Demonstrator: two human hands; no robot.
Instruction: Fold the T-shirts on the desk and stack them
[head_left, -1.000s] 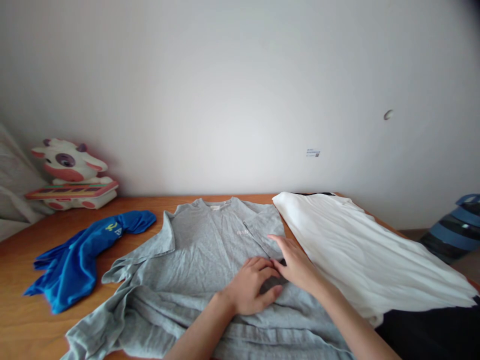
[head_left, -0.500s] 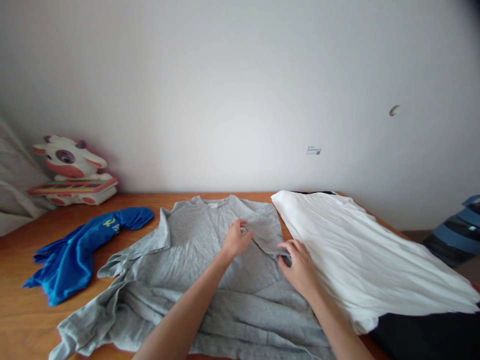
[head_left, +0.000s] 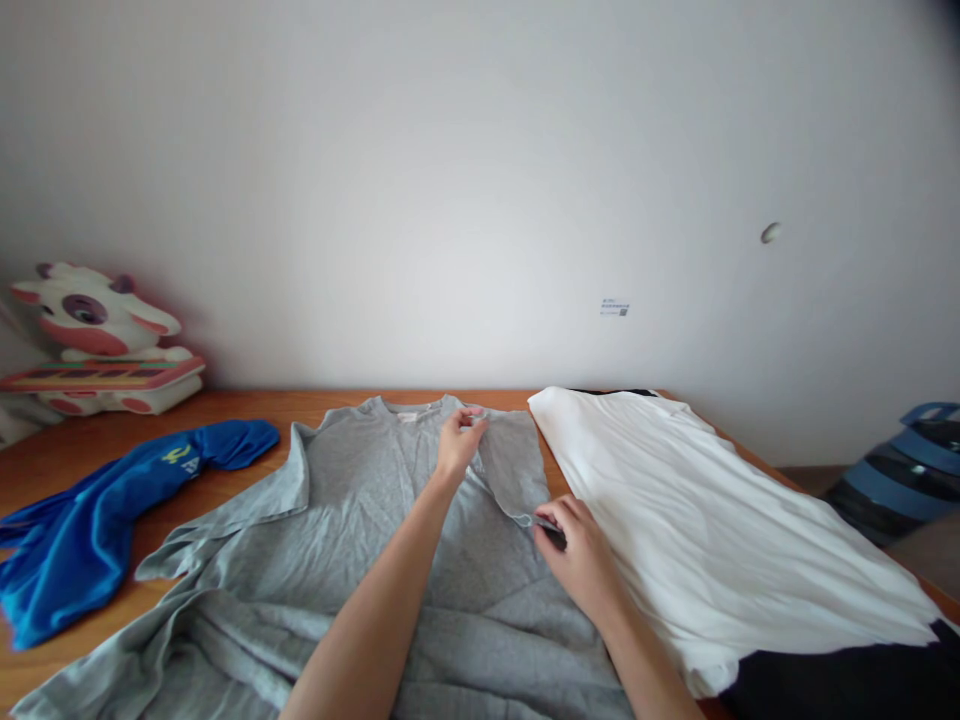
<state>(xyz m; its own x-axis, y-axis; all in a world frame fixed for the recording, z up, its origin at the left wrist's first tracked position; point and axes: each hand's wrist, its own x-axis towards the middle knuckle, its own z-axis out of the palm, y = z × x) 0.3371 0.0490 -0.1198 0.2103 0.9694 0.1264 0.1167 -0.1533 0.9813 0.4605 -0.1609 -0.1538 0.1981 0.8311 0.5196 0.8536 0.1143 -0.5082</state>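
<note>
Spread flat, the grey cotton sweatshirt (head_left: 375,560) lies on the wooden worktop (head_left: 225,405) with its long axis running from the person toward the wall, collar at the far end. The left hand (head_left: 459,446) pinches a folded-in flap near the collar, and the right hand (head_left: 574,548), nearer the body, pinches that flap's lower corner; both grips are narrow, holding cloth. A white cotton garment (head_left: 697,510) lies just beside on the right, a blue garment (head_left: 97,510) on the left, a cow toy (head_left: 97,340) against the pale wall.
</note>
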